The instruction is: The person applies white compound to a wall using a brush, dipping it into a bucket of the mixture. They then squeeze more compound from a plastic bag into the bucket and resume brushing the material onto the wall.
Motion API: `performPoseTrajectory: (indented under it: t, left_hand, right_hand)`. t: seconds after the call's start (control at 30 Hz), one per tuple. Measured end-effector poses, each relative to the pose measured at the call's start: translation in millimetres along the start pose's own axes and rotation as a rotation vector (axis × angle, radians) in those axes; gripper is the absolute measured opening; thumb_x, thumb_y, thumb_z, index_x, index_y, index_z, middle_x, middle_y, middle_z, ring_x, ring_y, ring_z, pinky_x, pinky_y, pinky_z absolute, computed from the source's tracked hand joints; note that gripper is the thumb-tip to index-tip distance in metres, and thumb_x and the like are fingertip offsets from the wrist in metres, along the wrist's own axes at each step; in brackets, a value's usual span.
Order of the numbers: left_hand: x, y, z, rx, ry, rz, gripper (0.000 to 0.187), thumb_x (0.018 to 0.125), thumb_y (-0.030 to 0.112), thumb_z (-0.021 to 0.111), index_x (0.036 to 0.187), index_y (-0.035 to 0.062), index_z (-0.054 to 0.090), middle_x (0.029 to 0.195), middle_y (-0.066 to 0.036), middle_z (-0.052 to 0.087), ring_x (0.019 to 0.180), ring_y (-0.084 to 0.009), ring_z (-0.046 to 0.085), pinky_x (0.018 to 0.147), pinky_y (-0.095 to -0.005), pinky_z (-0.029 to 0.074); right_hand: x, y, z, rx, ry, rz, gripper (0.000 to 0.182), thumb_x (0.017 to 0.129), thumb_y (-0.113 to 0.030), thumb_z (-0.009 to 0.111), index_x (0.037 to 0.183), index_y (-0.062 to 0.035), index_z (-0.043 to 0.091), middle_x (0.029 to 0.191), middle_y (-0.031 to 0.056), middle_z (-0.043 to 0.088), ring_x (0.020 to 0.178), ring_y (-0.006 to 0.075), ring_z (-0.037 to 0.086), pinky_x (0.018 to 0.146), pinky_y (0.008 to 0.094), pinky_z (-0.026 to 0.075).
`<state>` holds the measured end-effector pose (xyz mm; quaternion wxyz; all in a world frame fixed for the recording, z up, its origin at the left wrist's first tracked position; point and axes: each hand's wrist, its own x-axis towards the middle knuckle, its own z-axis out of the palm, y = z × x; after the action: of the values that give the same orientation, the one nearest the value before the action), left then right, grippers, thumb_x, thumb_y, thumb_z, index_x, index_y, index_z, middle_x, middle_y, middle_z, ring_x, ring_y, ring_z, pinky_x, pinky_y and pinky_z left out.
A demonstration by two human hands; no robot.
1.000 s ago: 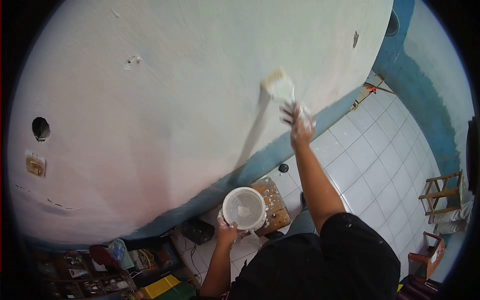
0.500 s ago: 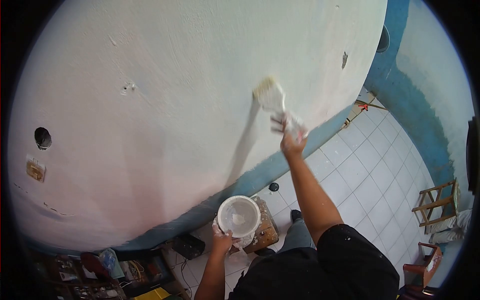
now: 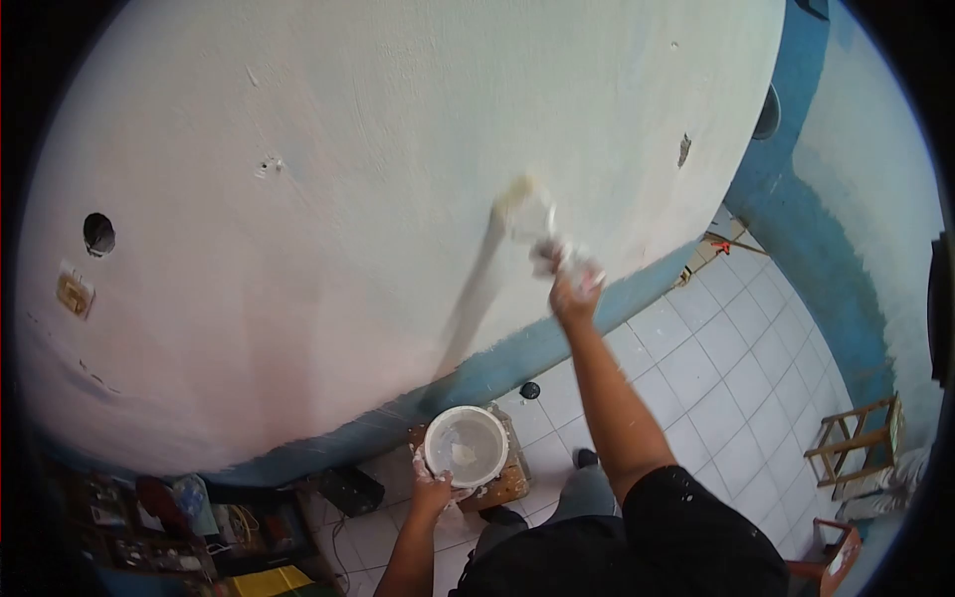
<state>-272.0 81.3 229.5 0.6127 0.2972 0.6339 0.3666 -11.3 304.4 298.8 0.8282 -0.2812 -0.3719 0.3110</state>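
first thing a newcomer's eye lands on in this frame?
The big white-painted wall fills most of the view, with a blue band left along its base. At centre the right hand presses a paint-caked brush against it, while lower down the left hand grips a white paint bucket by the rim above the tiled floor.

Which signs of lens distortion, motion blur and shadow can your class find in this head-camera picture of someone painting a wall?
Head view: fisheye lens bulges the flat wall and rings the frame in black; the brush and right hand are smeared by motion blur; a long soft shadow runs down the wall from the brush; the left hand with the paint bucket looks sharper.
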Motion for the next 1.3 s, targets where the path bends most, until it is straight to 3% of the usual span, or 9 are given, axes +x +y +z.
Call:
performPoseTrajectory:
  t: [0.2,0.33,0.47,0.7,0.87,0.9,1.03,1.27,1.3]
  left_hand:
    - [-4,-1,43,-0.039,0.209,-0.015,0.059,0.083,-0.005,0.038,0.133,0.0122,0.012,0.122,-0.021,0.039,0.087,-0.0348,0.06,0.056,-0.0369,0.059]
    - [7,-12,84,-0.115,0.259,0.037,0.05,0.086,-0.002,0.035,0.13,0.0111,0.015,0.118,-0.023,0.043,0.08,-0.0352,0.062,0.054,-0.035,0.058]
    - [16,-18,114,-0.206,0.193,-0.016,0.059,0.085,-0.005,0.034,0.133,0.0167,0.007,0.124,-0.022,0.036,0.088,-0.0354,0.06,0.061,-0.0392,0.059]
    - [35,-15,140,-0.2,0.24,-0.066,0.059,0.085,-0.006,0.033,0.134,0.0163,0.007,0.126,-0.021,0.034,0.095,-0.0346,0.058,0.061,-0.039,0.059]
    - [31,9,137,-0.153,0.199,-0.025,0.059,0.084,-0.007,0.032,0.133,0.0156,0.007,0.124,-0.021,0.037,0.09,-0.0324,0.06,0.061,-0.0365,0.059]
    - [29,14,135,-0.149,0.178,-0.001,0.059,0.084,-0.007,0.032,0.133,0.0154,0.007,0.124,-0.021,0.037,0.089,-0.032,0.061,0.062,-0.0359,0.059]
    - [28,19,125,-0.115,0.18,-0.018,0.061,0.084,-0.008,0.034,0.133,0.0145,0.006,0.123,-0.021,0.038,0.088,-0.0336,0.061,0.06,-0.0351,0.059]
    - [38,14,103,-0.127,0.116,0.003,0.062,0.083,-0.008,0.034,0.134,0.0142,0.006,0.124,-0.023,0.036,0.087,-0.0342,0.061,0.06,-0.0374,0.059]
    - [41,14,101,-0.122,0.11,-0.007,0.062,0.083,-0.008,0.034,0.134,0.0143,0.006,0.124,-0.023,0.036,0.087,-0.0342,0.061,0.06,-0.0376,0.059]
  right_hand:
    - [-38,46,-49,-0.339,0.088,0.6,0.026,0.086,-0.021,0.055,0.096,0.0029,0.056,0.08,0.0168,0.063,0.068,0.0226,0.064,0.053,0.0293,0.053]
    - [55,-54,5,0.176,0.064,0.233,0.019,0.086,-0.013,0.054,0.09,0.0045,0.058,0.077,0.0124,0.063,0.067,0.0178,0.063,0.055,0.0287,0.053]
    - [72,-48,-23,-0.147,-0.15,-0.139,0.019,0.086,-0.009,0.05,0.091,0.0067,0.06,0.083,0.0137,0.064,0.071,0.018,0.064,0.06,0.0283,0.053]
    - [4,45,-120,-0.099,0.147,0.669,0.02,0.088,-0.012,0.05,0.099,0.0027,0.057,0.09,0.014,0.063,0.07,0.0144,0.061,0.059,0.0257,0.05]
    - [117,-79,-15,-0.007,0.024,0.149,0.029,0.09,-0.023,0.05,0.101,0.0044,0.052,0.096,0.0151,0.061,0.084,0.0235,0.063,0.069,0.0377,0.054]
    - [127,-90,-4,0.249,-0.115,0.081,0.022,0.089,-0.009,0.047,0.102,0.0058,0.056,0.097,0.0165,0.062,0.083,0.0167,0.063,0.066,0.0256,0.052]
    - [103,-46,-14,-0.181,-0.185,-0.297,0.021,0.088,-0.013,0.051,0.091,0.0059,0.059,0.083,0.0142,0.064,0.074,0.0216,0.065,0.06,0.0304,0.054]
    - [16,39,-101,-0.275,0.256,0.597,0.032,0.088,-0.025,0.053,0.095,0.0059,0.054,0.085,0.0192,0.062,0.067,0.0219,0.064,0.055,0.0311,0.054]
    - [31,38,-96,-0.316,0.173,0.333,0.036,0.088,-0.028,0.054,0.096,0.0067,0.054,0.083,0.0203,0.062,0.065,0.0226,0.064,0.055,0.0321,0.054]
